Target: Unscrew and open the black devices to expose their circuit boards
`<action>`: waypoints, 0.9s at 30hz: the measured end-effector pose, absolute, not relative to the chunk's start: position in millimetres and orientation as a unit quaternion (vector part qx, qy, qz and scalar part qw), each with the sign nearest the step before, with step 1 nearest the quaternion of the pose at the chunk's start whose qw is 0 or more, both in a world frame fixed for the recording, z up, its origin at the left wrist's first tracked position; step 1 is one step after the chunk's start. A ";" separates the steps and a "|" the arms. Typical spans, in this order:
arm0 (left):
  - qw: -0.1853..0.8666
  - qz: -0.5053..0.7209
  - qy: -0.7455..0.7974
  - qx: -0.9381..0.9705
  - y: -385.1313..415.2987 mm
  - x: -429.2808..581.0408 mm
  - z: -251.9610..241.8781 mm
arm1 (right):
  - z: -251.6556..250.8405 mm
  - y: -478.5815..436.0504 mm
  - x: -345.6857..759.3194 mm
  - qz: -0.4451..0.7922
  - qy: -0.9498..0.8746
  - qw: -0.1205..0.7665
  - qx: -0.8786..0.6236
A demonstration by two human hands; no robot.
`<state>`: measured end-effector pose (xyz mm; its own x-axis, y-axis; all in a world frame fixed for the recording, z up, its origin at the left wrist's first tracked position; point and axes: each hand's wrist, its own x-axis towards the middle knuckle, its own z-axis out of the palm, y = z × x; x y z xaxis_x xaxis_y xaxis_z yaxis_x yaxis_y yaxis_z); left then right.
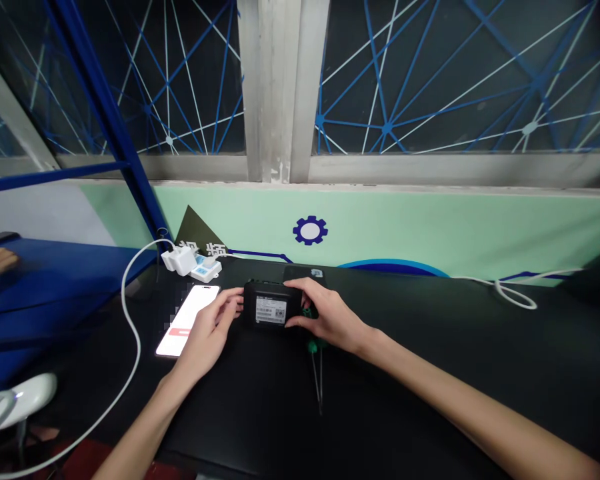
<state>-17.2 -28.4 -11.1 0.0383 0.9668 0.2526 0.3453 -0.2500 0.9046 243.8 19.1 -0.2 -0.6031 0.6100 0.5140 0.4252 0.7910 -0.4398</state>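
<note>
Black box (pixel 271 303), label side up on the black table (pixel 430 347), braced between both hands: left hand (pixel 211 330) fingertips press its left end, right hand (pixel 325 312) fingers curl over its top and right end. A lit phone (pixel 187 320) lies just left; a green-handled screwdriver (pixel 314 363) lies partly under the right hand; a white charger (pixel 179 259) and cable (pixel 130 347) sit behind-left, clear of the box

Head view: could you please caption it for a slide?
Both hands grip a small black labelled box on a black table.

A small box (pixel 273 303) is set on the table (pixel 430 347), with a phone (pixel 187 320) just to its left. A power strip (pixel 193 262) is placed farther back, and a screwdriver (pixel 316 367) lies nearer, slightly right.
</note>
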 end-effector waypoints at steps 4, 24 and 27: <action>0.372 0.492 0.508 0.601 -27.3 -18.3 -8.6 | -2.2 19.9 245.1 0.074 -0.903 0.356 -0.230; 0.225 0.405 0.566 0.682 -23.4 -20.1 -16.1 | -16.6 10.9 238.8 -0.023 -0.963 0.243 -0.113; 0.133 0.358 0.567 0.730 -23.6 -16.3 -18.3 | -17.1 11.7 239.1 -0.020 -0.965 0.238 -0.110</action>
